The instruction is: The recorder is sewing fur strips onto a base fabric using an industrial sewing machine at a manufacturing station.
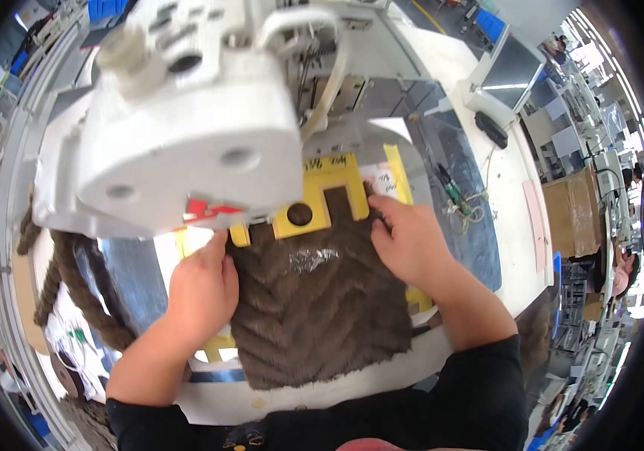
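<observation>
A brown fur piece (322, 316) with chevron-like ridges lies in front of me, its upper edge under a yellow plate (344, 174) with square notches and a round hole. My left hand (203, 289) is closed at the fur's upper left corner, its fingertips close under the machine head. At the upper right corner my right hand (412, 244) pinches the fur's edge beside the plate. A shiny clear scrap (313, 259) lies on the fur. The white sewing machine head (187, 143), with a red mark, hides the plate's left part.
Long brown fur strips (78, 282) hang at the left near tangled white cords (70, 342). To the right are a green-handled tool (453, 188), a black object (492, 129) and a monitor (513, 71). A cardboard box (571, 214) stands beyond the table.
</observation>
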A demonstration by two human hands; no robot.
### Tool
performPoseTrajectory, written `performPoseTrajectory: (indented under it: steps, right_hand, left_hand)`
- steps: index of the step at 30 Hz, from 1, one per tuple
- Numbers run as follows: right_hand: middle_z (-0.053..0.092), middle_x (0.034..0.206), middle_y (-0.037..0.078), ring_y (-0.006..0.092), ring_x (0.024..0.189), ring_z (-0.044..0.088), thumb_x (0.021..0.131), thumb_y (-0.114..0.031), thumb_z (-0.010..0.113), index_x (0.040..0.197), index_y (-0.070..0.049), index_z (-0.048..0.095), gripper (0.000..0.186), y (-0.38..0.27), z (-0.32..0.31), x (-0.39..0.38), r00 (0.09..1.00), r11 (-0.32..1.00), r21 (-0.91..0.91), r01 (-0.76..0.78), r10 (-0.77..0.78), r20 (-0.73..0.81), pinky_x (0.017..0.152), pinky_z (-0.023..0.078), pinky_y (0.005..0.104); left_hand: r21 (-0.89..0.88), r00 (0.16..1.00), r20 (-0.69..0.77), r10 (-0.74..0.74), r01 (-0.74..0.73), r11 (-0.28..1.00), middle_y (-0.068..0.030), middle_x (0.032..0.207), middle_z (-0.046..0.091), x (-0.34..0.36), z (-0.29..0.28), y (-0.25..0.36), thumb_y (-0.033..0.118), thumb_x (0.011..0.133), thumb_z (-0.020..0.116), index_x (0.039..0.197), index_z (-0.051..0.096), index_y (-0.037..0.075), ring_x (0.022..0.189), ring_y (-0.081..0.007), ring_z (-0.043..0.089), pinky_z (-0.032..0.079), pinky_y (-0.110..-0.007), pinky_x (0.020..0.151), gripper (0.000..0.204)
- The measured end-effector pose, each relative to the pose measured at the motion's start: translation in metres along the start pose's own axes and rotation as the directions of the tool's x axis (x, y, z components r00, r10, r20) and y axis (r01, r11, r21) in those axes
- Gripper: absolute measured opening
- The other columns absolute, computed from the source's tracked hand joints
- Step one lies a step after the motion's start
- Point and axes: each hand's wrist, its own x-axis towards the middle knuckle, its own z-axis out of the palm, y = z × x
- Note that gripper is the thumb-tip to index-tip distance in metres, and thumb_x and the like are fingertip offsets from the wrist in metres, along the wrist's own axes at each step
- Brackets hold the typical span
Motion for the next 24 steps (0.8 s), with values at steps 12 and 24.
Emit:
performPoseTrajectory:
  steps: [12,24]
  right_hand:
    - [0.070,0.085,0.026,0.0465,0.081,0.068,0.089,-0.009,0.060,0.127,-0.002,0.064,0.039,-0.006,-0.004,0.002,1.000,0.999,0.032,-0.025,0.026,-0.009,0.079,0.054,0.0555]
    - [0.071,0.088,0.025,0.0445,0.081,0.068,0.093,-0.010,0.055,0.141,0.008,0.052,0.052,0.006,0.005,0.001,0.996,0.994,-0.082,0.075,-0.071,0.054,0.074,0.055,0.0537]
  left_hand:
    - [0.011,0.999,-0.028,0.034,-0.034,0.999,-0.0250,0.080,0.068,0.002,-0.001,-0.001,0.004,0.089,0.060,0.126,0.058,-0.006,0.075,-0.0452,0.067,0.054,-0.053,0.069,0.039]
    - [0.068,0.999,0.006,-0.037,0.037,0.997,-0.0270,0.079,0.066,0.010,-0.002,0.000,0.003,0.088,0.059,0.126,0.056,-0.004,0.073,-0.0484,0.065,0.053,-0.055,0.068,0.039]
